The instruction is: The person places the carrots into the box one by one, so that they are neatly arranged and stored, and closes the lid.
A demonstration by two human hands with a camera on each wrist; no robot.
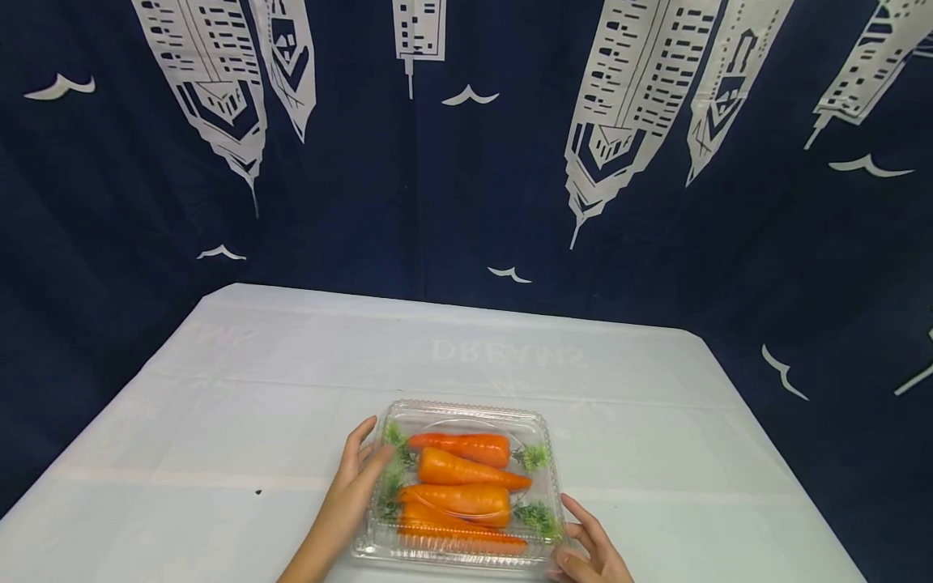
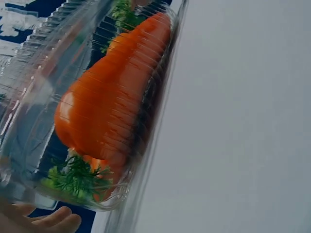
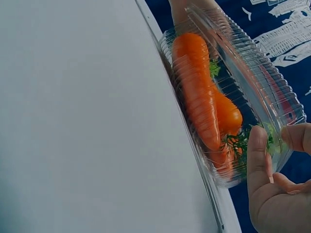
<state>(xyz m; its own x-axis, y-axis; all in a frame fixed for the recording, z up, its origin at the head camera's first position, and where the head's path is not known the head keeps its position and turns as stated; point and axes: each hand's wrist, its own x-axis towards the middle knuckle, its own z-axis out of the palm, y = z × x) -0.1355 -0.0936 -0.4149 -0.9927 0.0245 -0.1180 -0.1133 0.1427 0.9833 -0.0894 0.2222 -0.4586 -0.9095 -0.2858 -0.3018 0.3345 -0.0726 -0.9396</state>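
Observation:
A clear plastic clamshell box (image 1: 477,407) with its lid down lies near the front of the table. Inside are several orange carrots (image 1: 474,468) lying crosswise, with green leafy tops (image 1: 538,517) at both ends. My left hand (image 1: 353,486) holds the box's left side, thumb over the lid's edge; its fingertips show by the box's end in the left wrist view. At the front right corner, my right hand (image 1: 590,542) grips the box. Thumb and fingers of that hand stand around the corner in the right wrist view.
A white cloth covers the table (image 1: 219,421), with faint lettering near its far side. A small dark speck (image 1: 258,491) lies left of the box. Behind the table hangs a navy curtain (image 1: 408,186) printed with white buildings and birds.

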